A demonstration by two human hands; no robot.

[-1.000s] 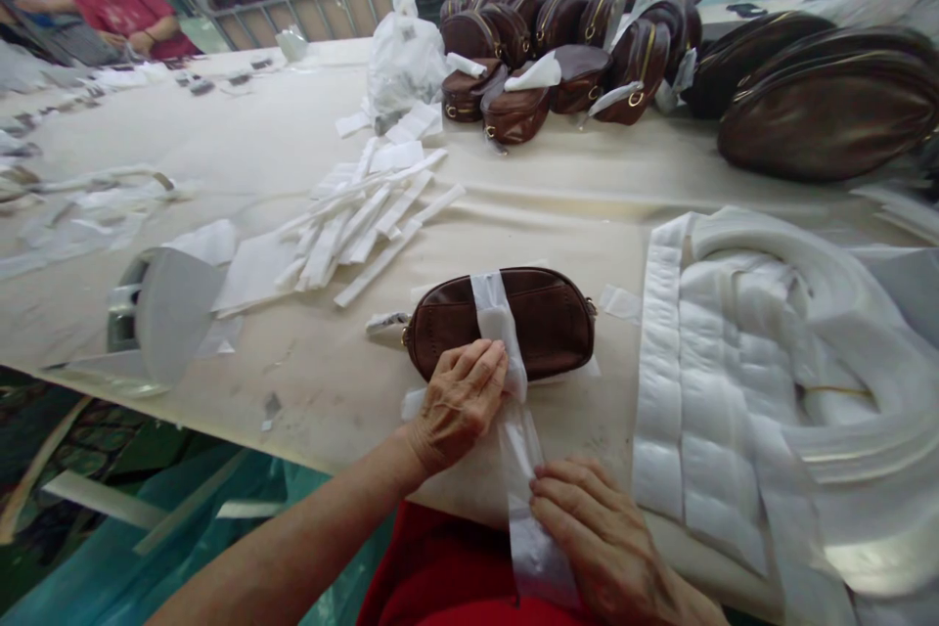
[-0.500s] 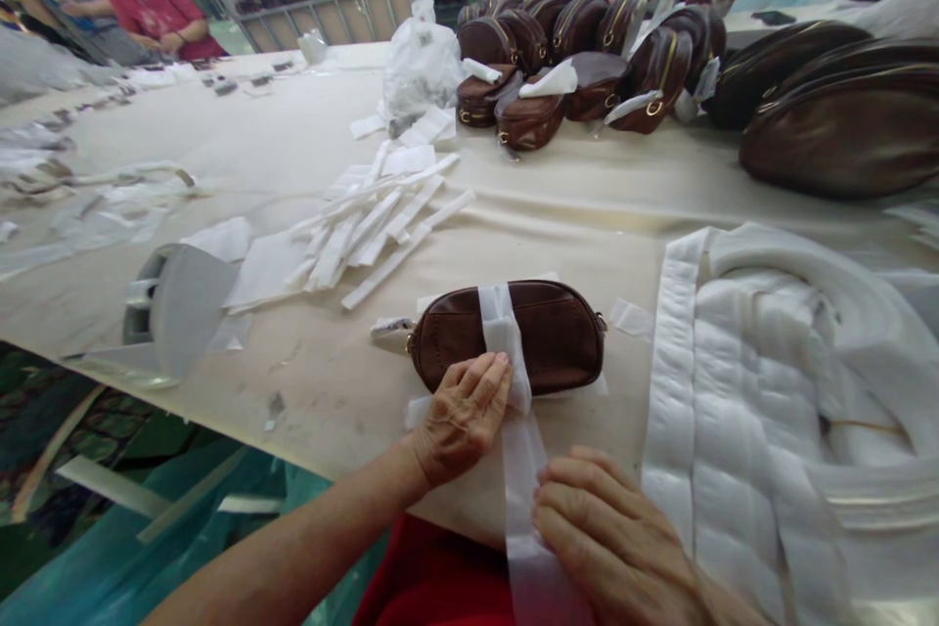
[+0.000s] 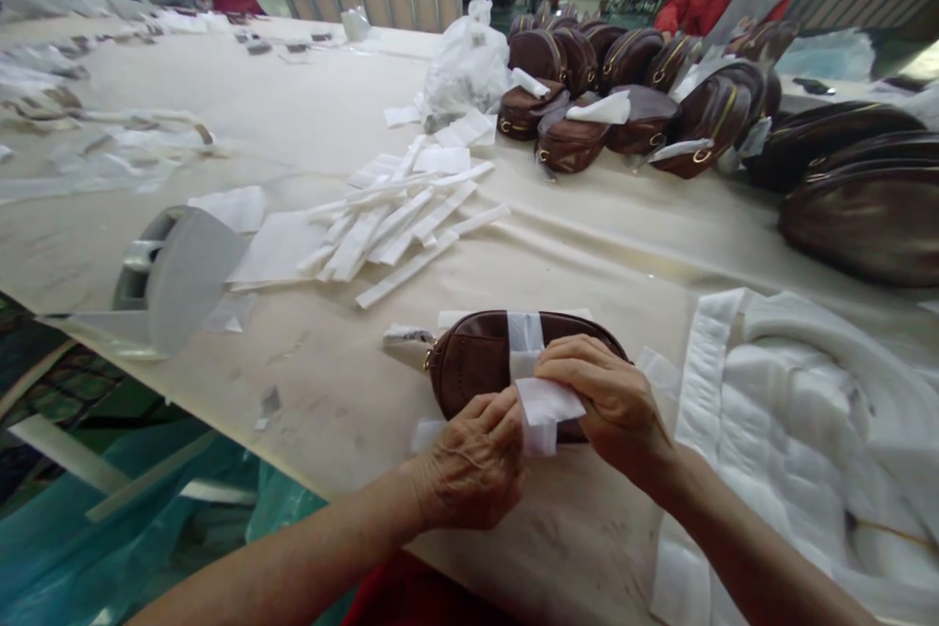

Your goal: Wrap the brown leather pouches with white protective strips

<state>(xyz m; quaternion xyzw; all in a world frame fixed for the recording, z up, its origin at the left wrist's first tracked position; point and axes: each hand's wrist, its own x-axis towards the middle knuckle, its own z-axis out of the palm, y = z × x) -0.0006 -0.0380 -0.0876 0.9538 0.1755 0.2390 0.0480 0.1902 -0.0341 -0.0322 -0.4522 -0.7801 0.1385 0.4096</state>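
A dark brown leather bag (image 3: 473, 362) lies on the table in front of me, partly covered by my hands. Around its middle runs a white wrapping strip (image 3: 525, 331), whose loose end is folded up over the near side. My left hand (image 3: 476, 460) is closed, thumb and fingers pinching the strip's left edge at the front of the bag. From the right, my right hand (image 3: 605, 391) grips the same folded end, its fingers bent over the bag's top. A small wrapped zip pull (image 3: 408, 337) sticks out at the bag's left end.
A pile of cut white strips (image 3: 396, 225) lies beyond the bag. To the left stands a grey tape dispenser (image 3: 191, 279). Rolled white foam sheeting (image 3: 778, 430) fills the right side. Several brown bags (image 3: 576, 137) crowd the back right, near a person in red (image 3: 726, 0).
My right hand has come up from the table's near edge to the bag, bringing the strip's hanging end up with it. My left hand now pinches the strip rather than pressing it flat.
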